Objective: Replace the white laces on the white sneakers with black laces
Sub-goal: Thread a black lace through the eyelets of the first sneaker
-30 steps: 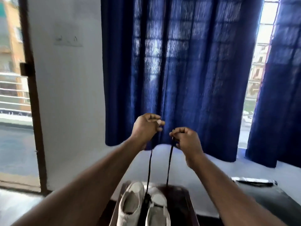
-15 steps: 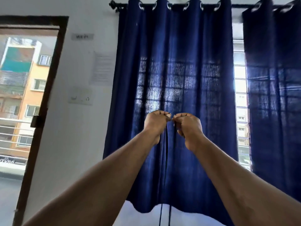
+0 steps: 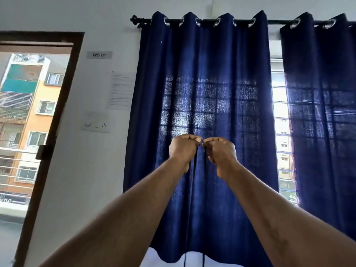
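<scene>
At the centre of the frame the left hand point(image 3: 184, 146) and the right hand point(image 3: 221, 149) each pinch one end of the black lace point(image 3: 194, 170), fists nearly touching. Its two strands hang down to the bottom edge.

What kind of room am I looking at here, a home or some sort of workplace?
Probably a room in a flat used as a workstation: a wall sign reads WS 01, a printed sheet hangs below it, and the doorway shows apartment blocks outside.
</scene>
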